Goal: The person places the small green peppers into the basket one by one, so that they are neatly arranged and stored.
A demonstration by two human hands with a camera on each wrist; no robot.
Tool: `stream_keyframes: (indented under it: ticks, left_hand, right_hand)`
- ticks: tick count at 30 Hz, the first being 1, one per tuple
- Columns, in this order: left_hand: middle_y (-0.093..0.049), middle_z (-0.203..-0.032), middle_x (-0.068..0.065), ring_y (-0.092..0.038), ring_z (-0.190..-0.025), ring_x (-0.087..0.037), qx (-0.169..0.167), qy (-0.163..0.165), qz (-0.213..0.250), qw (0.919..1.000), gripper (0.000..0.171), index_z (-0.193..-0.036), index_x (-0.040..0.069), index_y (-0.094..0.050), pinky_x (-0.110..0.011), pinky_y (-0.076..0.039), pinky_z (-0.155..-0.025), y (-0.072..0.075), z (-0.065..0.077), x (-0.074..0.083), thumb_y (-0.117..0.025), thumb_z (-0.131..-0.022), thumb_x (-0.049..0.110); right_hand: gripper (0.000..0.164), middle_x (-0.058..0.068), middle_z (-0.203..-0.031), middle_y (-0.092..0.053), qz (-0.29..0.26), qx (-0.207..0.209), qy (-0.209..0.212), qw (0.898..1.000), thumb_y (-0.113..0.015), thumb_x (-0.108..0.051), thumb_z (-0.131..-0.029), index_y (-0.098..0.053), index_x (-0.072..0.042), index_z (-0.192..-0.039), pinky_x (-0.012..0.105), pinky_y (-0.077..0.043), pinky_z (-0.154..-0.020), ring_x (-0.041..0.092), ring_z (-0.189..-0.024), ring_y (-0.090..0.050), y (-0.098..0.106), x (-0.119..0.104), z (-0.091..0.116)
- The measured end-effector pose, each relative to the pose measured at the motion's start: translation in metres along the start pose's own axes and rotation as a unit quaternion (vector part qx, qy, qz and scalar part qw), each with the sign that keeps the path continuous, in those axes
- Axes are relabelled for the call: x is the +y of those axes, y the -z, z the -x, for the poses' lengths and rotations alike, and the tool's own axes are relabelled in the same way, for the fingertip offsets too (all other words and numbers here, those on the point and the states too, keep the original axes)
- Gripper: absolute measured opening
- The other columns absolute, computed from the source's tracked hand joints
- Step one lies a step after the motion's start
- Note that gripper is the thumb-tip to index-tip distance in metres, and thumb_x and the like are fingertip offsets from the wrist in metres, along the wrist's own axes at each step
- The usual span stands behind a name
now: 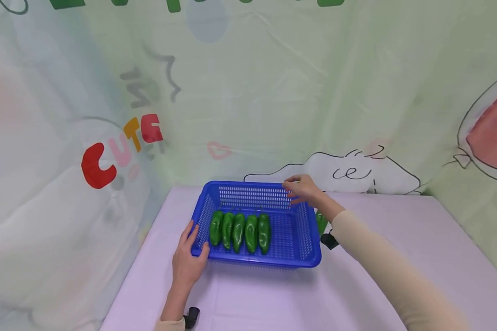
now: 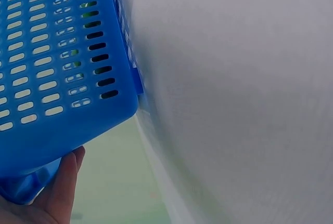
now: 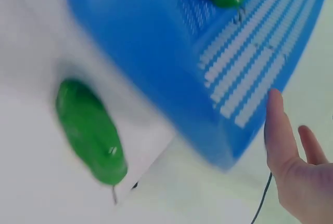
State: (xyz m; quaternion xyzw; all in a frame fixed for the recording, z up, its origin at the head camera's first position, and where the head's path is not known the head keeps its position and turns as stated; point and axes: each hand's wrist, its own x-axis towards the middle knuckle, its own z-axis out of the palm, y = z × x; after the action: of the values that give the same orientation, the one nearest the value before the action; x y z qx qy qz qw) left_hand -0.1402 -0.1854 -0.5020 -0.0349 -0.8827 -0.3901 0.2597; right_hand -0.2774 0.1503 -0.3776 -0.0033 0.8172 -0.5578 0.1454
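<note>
A blue plastic basket (image 1: 257, 261) with slotted walls stands on the table, several green peppers (image 1: 238, 232) side by side in its left and middle part. My left hand (image 1: 188, 264) holds the basket's front left corner, thumb at the front rim and fingers at the left side; the left wrist view shows fingers (image 2: 65, 182) against the rim. Near the back right corner is my right hand (image 1: 304, 188), fingers extended and holding nothing, close to the rim in the right wrist view; contact is unclear. Another green pepper (image 3: 91, 130) lies outside, right of the basket, partly hidden by my right forearm in the head view.
A pale cloth covers the table (image 1: 257, 299). Behind and to the left hangs a printed fabric curtain (image 1: 248, 92) with letters and drawings. Black wrist-worn devices show at the left wrist (image 1: 192, 317) and beside the right sleeve (image 1: 329, 240).
</note>
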Motion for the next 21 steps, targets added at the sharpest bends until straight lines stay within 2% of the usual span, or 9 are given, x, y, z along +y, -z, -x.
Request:
stream_keyframes:
  ticks: [5, 11, 15, 21]
  left_hand:
    - [-0.044, -0.151, -0.011, -0.044, -0.135, -0.036, 0.003, 0.002, 0.0, 1.0, 0.058, -0.137, -0.004, -0.055, -0.056, -0.044, -0.101, 0.001, 0.001, 0.001, -0.069, -0.084, 0.017]
    - [-0.045, -0.151, -0.013, -0.044, -0.135, -0.037, 0.002, 0.002, 0.0, 1.0, 0.058, -0.136, -0.005, -0.055, -0.055, -0.043, -0.102, 0.002, 0.001, 0.005, -0.069, -0.084, 0.017]
    - [-0.045, -0.15, -0.013, -0.044, -0.135, -0.037, 0.002, 0.002, -0.003, 1.0, 0.058, -0.136, -0.005, -0.055, -0.055, -0.043, -0.102, 0.002, 0.001, 0.006, -0.069, -0.084, 0.017]
    - [-0.045, -0.15, -0.013, -0.045, -0.135, -0.037, 0.002, -0.002, -0.004, 1.0, 0.058, -0.135, -0.006, -0.055, -0.055, -0.043, -0.102, 0.002, 0.001, 0.006, -0.069, -0.084, 0.017]
  right_hand:
    - [0.054, 0.035, -0.142, -0.043, -0.034, 0.054, -0.007, 0.998, -0.045, -0.019, -0.103, -0.031, 0.011, -0.147, 0.053, -0.048, -0.097, 0.048, -0.126, -0.05, 0.031, 0.001, 0.006]
    - [0.058, 0.034, -0.144, -0.041, -0.052, 0.114, -0.032, 0.992, -0.043, -0.025, -0.104, -0.03, 0.009, -0.149, 0.047, -0.05, -0.094, 0.046, -0.127, -0.05, 0.059, 0.02, 0.012]
    - [0.057, 0.036, -0.142, -0.04, -0.053, 0.138, -0.054, 0.988, -0.044, -0.024, -0.103, -0.033, 0.012, -0.146, 0.049, -0.05, -0.095, 0.048, -0.126, -0.049, 0.069, 0.041, 0.016]
    - [0.06, 0.034, -0.146, -0.036, -0.038, 0.184, -0.11, 0.976, -0.046, -0.024, -0.096, -0.037, 0.012, -0.143, 0.058, -0.044, -0.099, 0.052, -0.131, -0.04, 0.072, 0.068, 0.021]
